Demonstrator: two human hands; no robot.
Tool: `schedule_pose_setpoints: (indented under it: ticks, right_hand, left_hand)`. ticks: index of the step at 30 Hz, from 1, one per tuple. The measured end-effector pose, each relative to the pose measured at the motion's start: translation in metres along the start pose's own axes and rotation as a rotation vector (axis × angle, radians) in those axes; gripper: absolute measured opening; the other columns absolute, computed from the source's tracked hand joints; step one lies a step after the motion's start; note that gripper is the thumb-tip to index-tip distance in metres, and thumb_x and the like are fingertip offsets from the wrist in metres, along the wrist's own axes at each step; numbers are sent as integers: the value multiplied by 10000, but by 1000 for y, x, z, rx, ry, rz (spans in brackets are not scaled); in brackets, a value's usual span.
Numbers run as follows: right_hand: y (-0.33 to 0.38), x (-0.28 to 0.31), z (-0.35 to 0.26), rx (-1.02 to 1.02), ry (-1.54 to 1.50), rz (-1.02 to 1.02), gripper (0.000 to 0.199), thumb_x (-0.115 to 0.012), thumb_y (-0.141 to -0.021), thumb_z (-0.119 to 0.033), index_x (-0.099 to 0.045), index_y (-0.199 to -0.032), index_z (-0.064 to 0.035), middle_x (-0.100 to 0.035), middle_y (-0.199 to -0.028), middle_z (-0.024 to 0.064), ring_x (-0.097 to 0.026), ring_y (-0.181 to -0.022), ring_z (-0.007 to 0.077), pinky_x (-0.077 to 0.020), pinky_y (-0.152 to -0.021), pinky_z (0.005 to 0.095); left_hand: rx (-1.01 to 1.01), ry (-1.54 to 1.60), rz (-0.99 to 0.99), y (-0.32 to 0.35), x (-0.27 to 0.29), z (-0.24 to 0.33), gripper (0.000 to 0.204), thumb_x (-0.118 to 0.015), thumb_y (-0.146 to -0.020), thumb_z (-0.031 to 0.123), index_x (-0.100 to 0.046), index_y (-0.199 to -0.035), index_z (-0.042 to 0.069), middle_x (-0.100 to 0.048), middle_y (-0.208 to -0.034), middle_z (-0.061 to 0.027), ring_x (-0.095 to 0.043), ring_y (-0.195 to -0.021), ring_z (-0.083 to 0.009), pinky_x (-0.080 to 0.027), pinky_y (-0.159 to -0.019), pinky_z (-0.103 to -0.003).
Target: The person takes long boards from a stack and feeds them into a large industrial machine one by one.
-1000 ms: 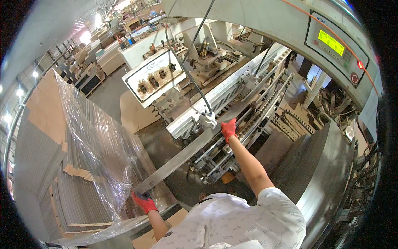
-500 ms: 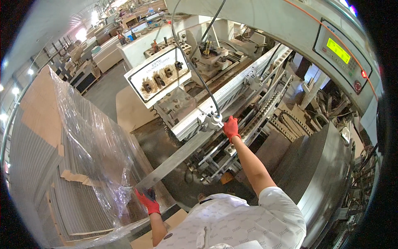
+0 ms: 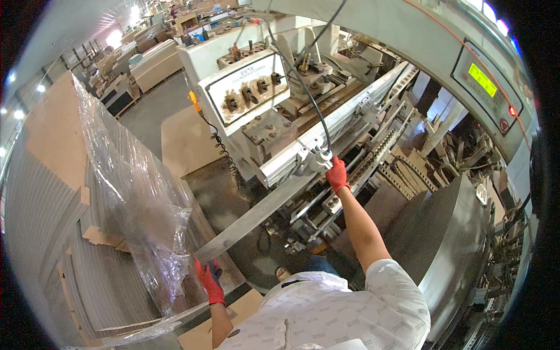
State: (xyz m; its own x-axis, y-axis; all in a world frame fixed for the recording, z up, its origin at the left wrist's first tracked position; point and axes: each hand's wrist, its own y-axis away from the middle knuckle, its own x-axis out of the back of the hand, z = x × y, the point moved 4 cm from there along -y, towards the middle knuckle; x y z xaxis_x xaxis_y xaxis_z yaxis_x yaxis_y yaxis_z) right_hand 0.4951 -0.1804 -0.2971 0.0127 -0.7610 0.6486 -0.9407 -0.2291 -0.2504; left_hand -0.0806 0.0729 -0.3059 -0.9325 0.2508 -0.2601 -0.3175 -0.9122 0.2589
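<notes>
Left hand grips grey strip; right hand curled, hold unclear; machine rail, film-wrapped panels, workshop floor.

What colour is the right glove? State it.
The right glove is red on its visible side, best seen in the head view.

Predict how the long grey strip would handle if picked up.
The long grey strip is probably stiff: it spans from the left hand toward the metal rail without obvious sag. Being long and narrow, it would likely swing if lifted by one end. Its smooth-looking face might slide easily.
</notes>
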Motion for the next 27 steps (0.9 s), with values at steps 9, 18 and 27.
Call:
schedule_pose_setpoints:
  ticks: [9,18,27]
  right_hand:
    - [-19,-11,23,-21,-153,-104,417,-626,-769,-132,-568,-1165,-14,-580,-1169,250,-590,-1025,436,-520,-808,462]
    - [102,44,-36,154,-92,312,368,-631,-808,-83,-627,-1173,-34,-621,-1124,172,-594,-1073,344,-481,-923,404]
    - [143,58,-60,247,-56,211,200,-670,-723,-44,-695,-910,-113,-651,-882,97,-633,-849,332,-509,-733,416]
  left_hand:
    - [-163,-281,3,-15,20,-6,619,-589,-953,65,-369,-1529,128,-681,-953,-63,-617,-712,-133,-503,-621,-262]
    - [-425,-1115,20,-21,20,27,777,-759,-820,227,-386,-1465,10,-457,-1467,-220,-445,-1345,-377,-369,-1115,-441]
    - [-523,-1720,-52,-23,-89,49,747,-822,-679,286,-493,-1344,196,-512,-1322,-119,-444,-1276,-368,-391,-951,-585]
